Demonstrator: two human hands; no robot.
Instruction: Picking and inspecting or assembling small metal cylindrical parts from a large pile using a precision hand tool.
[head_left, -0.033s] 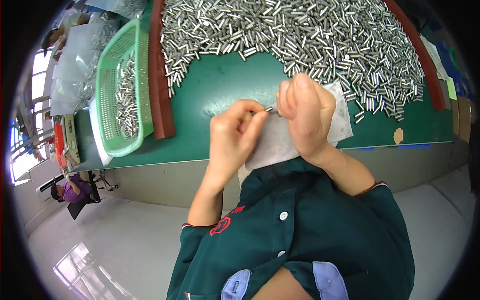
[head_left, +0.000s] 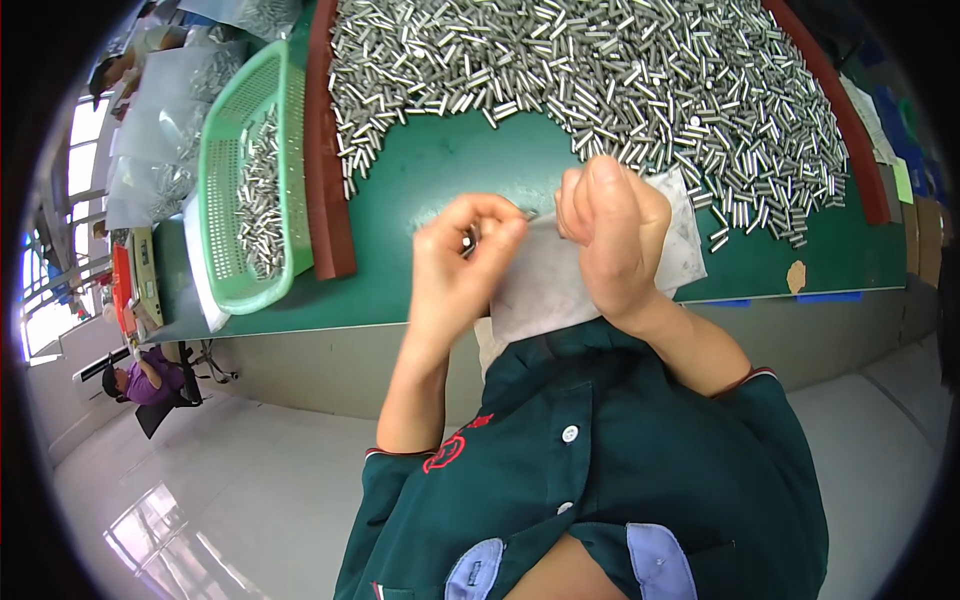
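Observation:
My left hand (head_left: 455, 265) pinches a small shiny metal pin (head_left: 531, 214) between thumb and forefinger, and its end points toward my right hand. Inside the curl of the same hand another bit of metal (head_left: 468, 241) glints. My right hand (head_left: 615, 235) is closed in a fist close by, thumb uppermost; whatever its fingers hold is hidden. Beneath both hands lies a pale, smudged cloth (head_left: 540, 290), draped over the table's front edge. Beyond them, a wide heap of loose metal pins (head_left: 600, 80) covers the back of the green table (head_left: 420, 150).
Dark red rails (head_left: 328, 150) border the heap at left and right. Left of the left rail stands a green perforated basket (head_left: 215, 200) partly filled with pins. Clear plastic bags (head_left: 165, 130) of parts lie farther left. A person in purple (head_left: 155, 375) sits in the distance.
My left hand has shifted slightly left, away from my right fist, and the metal inside its curl has come into sight. My right hand has hardly moved.

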